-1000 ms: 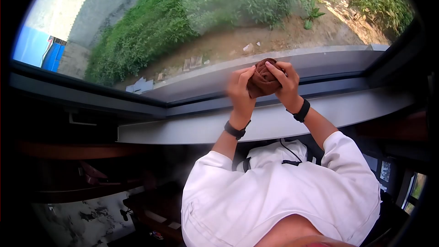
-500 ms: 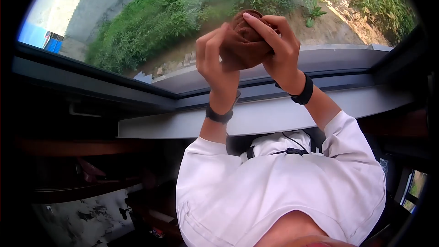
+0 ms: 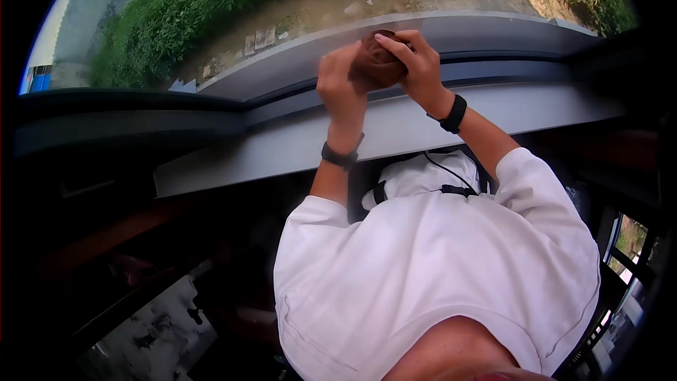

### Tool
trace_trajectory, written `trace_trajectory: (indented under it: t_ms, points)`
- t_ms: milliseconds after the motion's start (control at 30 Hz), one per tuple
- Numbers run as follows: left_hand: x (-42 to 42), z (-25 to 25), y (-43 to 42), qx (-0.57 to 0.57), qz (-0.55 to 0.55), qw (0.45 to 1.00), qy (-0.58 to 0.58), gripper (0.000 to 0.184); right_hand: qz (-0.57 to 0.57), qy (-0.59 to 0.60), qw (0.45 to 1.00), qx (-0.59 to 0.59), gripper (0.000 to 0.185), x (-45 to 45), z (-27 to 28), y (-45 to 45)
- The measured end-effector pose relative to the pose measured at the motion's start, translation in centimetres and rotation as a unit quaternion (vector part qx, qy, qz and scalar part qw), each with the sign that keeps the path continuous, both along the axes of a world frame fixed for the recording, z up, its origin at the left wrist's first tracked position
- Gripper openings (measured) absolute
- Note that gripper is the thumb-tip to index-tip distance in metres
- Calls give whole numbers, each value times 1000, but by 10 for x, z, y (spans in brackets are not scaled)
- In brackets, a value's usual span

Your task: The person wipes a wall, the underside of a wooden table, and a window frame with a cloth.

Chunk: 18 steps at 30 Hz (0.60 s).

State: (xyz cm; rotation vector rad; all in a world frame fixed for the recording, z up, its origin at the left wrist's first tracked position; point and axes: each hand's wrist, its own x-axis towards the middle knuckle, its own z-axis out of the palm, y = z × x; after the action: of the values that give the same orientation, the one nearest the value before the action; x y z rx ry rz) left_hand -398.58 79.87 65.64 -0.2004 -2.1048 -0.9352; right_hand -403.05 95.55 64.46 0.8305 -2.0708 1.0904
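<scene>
A brown cloth (image 3: 379, 69) is bunched up between my two hands, in front of the window and above the sill. My left hand (image 3: 341, 86), slightly blurred, has its fingers closed on the cloth's left side. From the other side my right hand (image 3: 424, 76) grips it, thumb and fingers pressed into the folds. Both wrists carry a dark band. The cloth's underside is hidden from view.
A pale window sill (image 3: 282, 148) runs across in front of me, with the dark window frame (image 3: 127, 109) beyond it. Outside are green plants (image 3: 176, 14) and bare soil. A marbled panel (image 3: 151, 328) lies low on the left, amid dark surroundings.
Both hands have come lower and nearer my body with the cloth still between them. The head view has shifted, so the sill and window sit higher in it.
</scene>
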Motion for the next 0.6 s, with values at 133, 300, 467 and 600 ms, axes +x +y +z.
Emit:
trace_trajectory:
  t_ms: [133, 300, 467, 600]
  points:
    - [21, -49, -17, -12, 34, 990, -136, 41, 24, -130, 988, 76, 60, 19, -38, -11]
    - [19, -111, -9, -44, 62, 973, -217, 36, 5, -217, 965, 146, 66, 23, -91, -7]
    - [4, -117, 23, -72, 10, 964, -256, 29, -71, -238, 949, 196, 60, 23, -88, 29]
    - [-10, -116, 70, -65, -27, 973, -220, 25, -134, -265, 930, 216, 55, 23, -82, 71]
